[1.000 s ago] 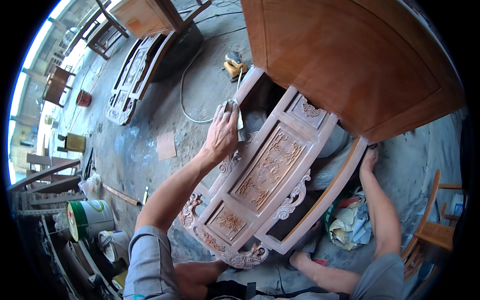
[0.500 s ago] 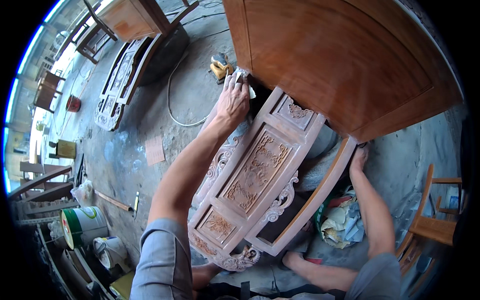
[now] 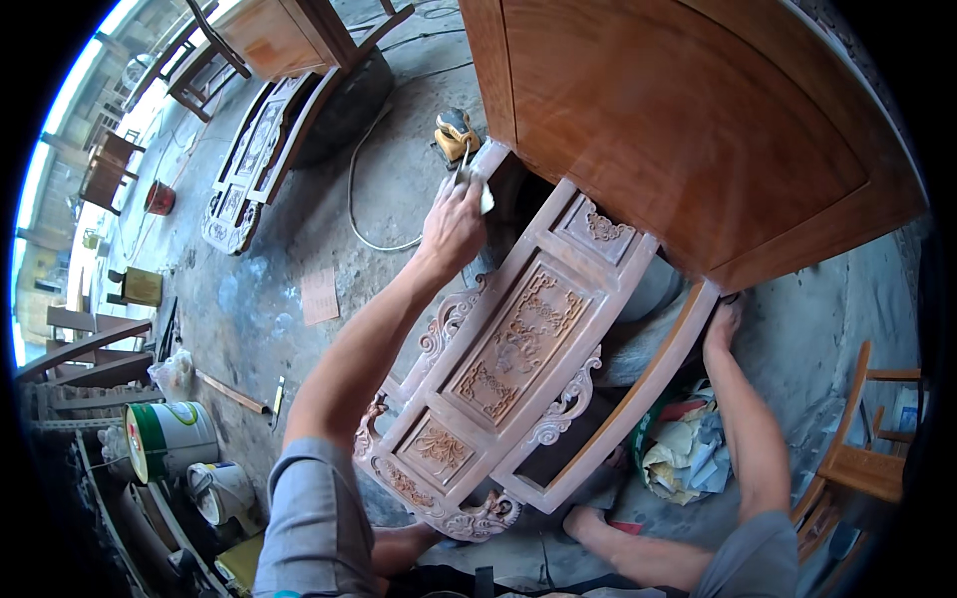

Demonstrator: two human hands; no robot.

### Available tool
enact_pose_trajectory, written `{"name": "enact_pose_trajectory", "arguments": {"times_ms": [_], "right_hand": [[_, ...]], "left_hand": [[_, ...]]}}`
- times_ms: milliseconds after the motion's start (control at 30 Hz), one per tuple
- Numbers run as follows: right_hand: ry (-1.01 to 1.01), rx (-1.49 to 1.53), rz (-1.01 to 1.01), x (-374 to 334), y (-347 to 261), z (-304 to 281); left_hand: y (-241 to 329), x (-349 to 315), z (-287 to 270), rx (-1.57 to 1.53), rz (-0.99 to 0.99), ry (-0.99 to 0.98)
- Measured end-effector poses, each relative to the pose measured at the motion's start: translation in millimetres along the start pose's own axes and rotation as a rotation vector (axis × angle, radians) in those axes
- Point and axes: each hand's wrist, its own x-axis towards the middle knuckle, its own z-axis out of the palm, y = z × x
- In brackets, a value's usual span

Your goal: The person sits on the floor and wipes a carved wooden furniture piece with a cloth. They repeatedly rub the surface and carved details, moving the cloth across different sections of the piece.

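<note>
A carved wooden chair (image 3: 518,334), pale with dust, lies tipped over in front of me. Its broad brown panel (image 3: 668,120) rises at the far side. My left hand (image 3: 454,224) is closed on a small pale piece of sandpaper (image 3: 486,200) against the chair's left rail, near the panel; its fingertips are partly hidden. On the other side, my right hand (image 3: 725,321) is closed at the far end of the curved right rail (image 3: 638,399), beside the panel's lower corner. The rail hides part of those fingers.
Beyond my left hand a yellow power sander (image 3: 454,138) with a hose rests on the concrete floor. Another carved chair (image 3: 261,140) lies farther left. Paint buckets (image 3: 174,439) stand at the near left. Under the right rail is a container of crumpled scraps (image 3: 688,453); a wooden chair (image 3: 867,468) is far right.
My left hand has slid back along the left rail toward me, with the sandpaper, baring more of the rail's far end. My right hand stays at its rail. The view has shifted slightly.
</note>
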Motion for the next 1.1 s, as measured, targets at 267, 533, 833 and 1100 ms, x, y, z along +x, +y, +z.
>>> {"name": "enact_pose_trajectory", "arguments": {"times_ms": [267, 533, 833, 1100], "right_hand": [[0.034, -0.129, 0.014, 0.6, -1.8, 4.3], [0.007, -0.079, -0.012, 6.3, 3.7, -2.2], [0.019, -0.111, -0.027, 22.7, 27.6, -18.0], [-0.032, -0.105, 0.056, 0.2, -7.4, -10.4]], "left_hand": [[21.8, 66.6, 32.5, 0.167, -0.318, -0.132], [43.4, 41.7, 33.3, 0.018, -0.008, -0.019], [15.6, -17.6, 24.9, 0.077, -0.003, -0.037], [2.7, -43.0, -7.8, 0.058, 0.126, -0.045]]}}
